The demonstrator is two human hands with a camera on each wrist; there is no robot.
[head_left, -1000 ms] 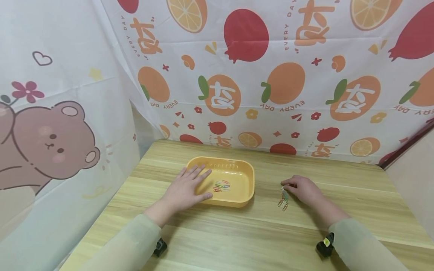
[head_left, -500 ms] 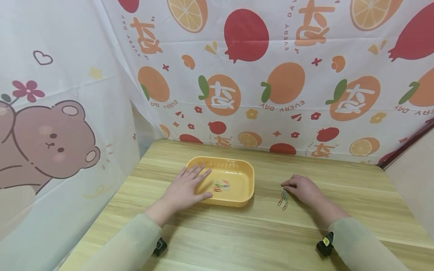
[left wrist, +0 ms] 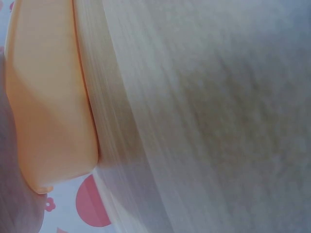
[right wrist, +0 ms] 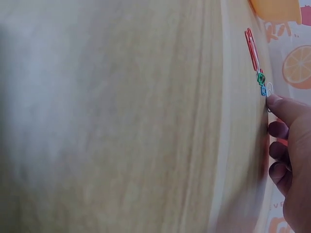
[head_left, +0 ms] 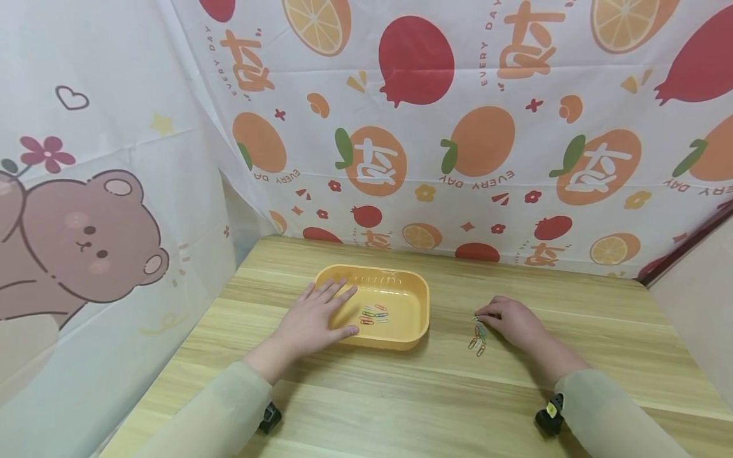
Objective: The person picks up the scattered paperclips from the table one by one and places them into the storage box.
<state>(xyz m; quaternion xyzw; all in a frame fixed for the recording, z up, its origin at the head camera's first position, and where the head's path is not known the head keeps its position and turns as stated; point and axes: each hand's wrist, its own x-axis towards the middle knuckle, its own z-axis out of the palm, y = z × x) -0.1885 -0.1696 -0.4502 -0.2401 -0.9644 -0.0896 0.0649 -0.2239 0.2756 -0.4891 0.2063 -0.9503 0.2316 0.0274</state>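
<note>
My left hand (head_left: 309, 321) lies over the left side of a yellow plastic tray (head_left: 422, 299), fingers spread and straight across its rim. Several coloured paper clips (head_left: 373, 314) lie on the tray's floor. To the right of the tray, my right hand (head_left: 515, 321) pinches a white paper clip (right wrist: 270, 88) between thumb and forefinger, its other fingers curled in. Just in front of these fingertips is a small pile of paper clips (head_left: 478, 342) on the table. Red clips (right wrist: 251, 51), a green clip (right wrist: 261, 77) and a blue clip (right wrist: 263, 91) show in the right wrist view.
The wood-grain table (head_left: 389, 401) carries the tray and the pile. A fruit-print cloth (head_left: 424, 140) hangs behind its back edge, and a bear-print cloth (head_left: 114, 235) hangs on the left. Black wrist cameras sit under both sleeves.
My right fingertips have shifted very slightly at the top of the pile, with the white paper clip showing there. My left hand and the tray have stayed put.
</note>
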